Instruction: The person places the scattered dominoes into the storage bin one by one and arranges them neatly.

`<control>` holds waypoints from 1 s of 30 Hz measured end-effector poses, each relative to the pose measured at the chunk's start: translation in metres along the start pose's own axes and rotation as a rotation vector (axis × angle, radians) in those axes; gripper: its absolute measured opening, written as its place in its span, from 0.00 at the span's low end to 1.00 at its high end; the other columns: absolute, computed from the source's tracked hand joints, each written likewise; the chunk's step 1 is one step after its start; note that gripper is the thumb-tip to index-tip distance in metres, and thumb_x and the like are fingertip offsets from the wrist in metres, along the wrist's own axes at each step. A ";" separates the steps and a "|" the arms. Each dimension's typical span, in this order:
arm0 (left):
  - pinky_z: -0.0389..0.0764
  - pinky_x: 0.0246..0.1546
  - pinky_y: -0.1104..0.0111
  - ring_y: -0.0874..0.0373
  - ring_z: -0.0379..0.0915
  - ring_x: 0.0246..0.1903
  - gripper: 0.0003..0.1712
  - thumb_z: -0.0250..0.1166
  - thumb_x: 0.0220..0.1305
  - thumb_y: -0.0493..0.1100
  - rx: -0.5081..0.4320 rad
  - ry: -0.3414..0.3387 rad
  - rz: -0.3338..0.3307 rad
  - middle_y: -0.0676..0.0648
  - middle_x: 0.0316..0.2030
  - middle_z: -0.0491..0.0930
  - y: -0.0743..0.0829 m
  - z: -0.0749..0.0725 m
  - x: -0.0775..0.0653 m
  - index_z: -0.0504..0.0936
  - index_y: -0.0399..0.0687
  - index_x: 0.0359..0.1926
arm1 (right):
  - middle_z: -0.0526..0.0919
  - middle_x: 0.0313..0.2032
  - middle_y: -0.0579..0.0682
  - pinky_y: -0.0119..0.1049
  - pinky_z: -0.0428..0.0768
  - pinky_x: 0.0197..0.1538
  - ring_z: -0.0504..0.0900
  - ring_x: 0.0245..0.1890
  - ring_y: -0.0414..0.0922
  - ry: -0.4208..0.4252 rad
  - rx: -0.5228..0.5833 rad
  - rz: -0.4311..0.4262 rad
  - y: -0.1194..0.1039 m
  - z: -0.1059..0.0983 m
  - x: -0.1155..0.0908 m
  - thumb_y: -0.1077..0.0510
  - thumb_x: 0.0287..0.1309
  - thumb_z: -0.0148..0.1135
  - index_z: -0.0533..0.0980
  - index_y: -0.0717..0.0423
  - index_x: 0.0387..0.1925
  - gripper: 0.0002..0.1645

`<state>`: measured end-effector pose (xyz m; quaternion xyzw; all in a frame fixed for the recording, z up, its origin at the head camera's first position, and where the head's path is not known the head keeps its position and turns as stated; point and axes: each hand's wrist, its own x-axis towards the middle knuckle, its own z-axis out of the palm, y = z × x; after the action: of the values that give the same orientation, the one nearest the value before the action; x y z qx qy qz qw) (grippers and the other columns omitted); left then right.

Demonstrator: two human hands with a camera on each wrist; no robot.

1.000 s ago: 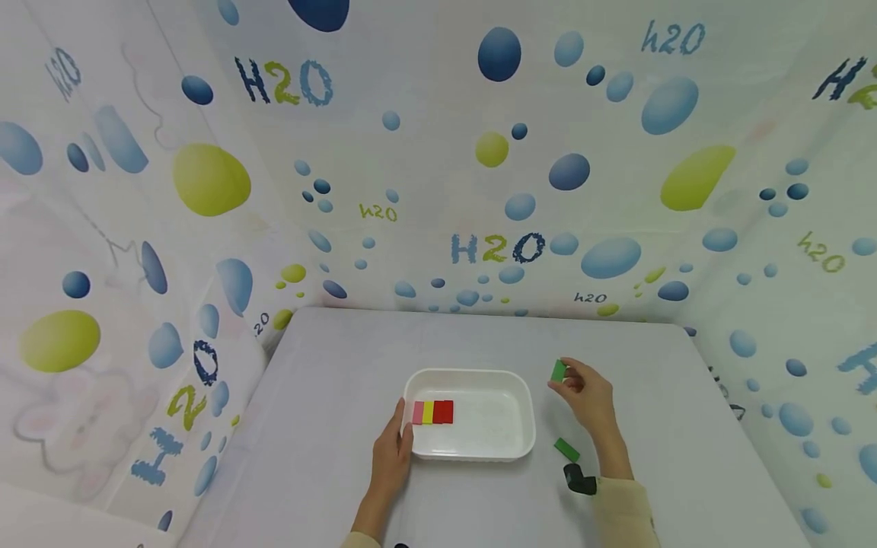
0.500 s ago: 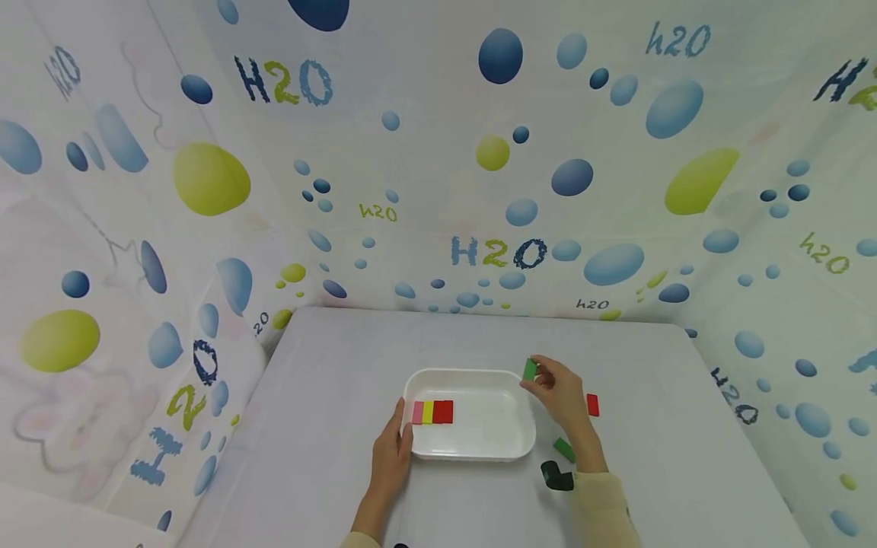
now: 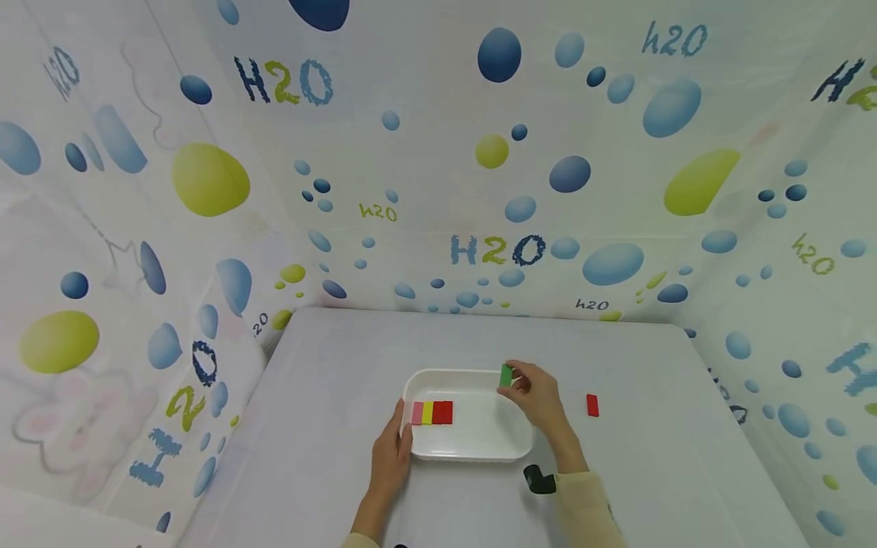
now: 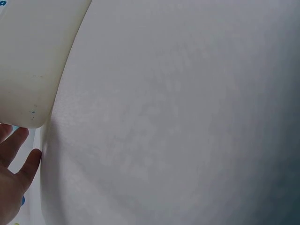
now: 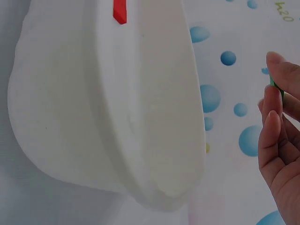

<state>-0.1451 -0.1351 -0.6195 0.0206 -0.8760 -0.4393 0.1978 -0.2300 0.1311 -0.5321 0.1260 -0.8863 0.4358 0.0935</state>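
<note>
On the pale desk (image 3: 308, 426) sits a white tray (image 3: 483, 430), and the left hand (image 3: 390, 460) touches its left side with fingers out straight, not curled around it. The right hand (image 3: 537, 397) pinches a little green block (image 3: 505, 376) between thumb and fingers, holding it up near the tray's back right corner. Inside the tray, at the left, a pink block (image 3: 418, 413), a yellow block (image 3: 428, 412) and two red blocks (image 3: 442, 412) touch in a row, while a lone red piece (image 3: 592, 405) lies outside, to the right.
</note>
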 end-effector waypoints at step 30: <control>0.76 0.59 0.52 0.44 0.68 0.66 0.31 0.58 0.69 0.39 -0.018 -0.041 -0.050 0.40 0.67 0.71 0.000 -0.001 0.000 0.65 0.42 0.71 | 0.78 0.44 0.55 0.21 0.79 0.32 0.74 0.29 0.37 -0.191 -0.001 0.025 -0.004 0.064 -0.003 0.60 0.46 0.77 0.80 0.59 0.52 0.28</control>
<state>-0.1450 -0.1361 -0.6190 0.0318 -0.8750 -0.4526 0.1690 -0.2294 0.0785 -0.5686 0.1556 -0.8930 0.4224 0.0032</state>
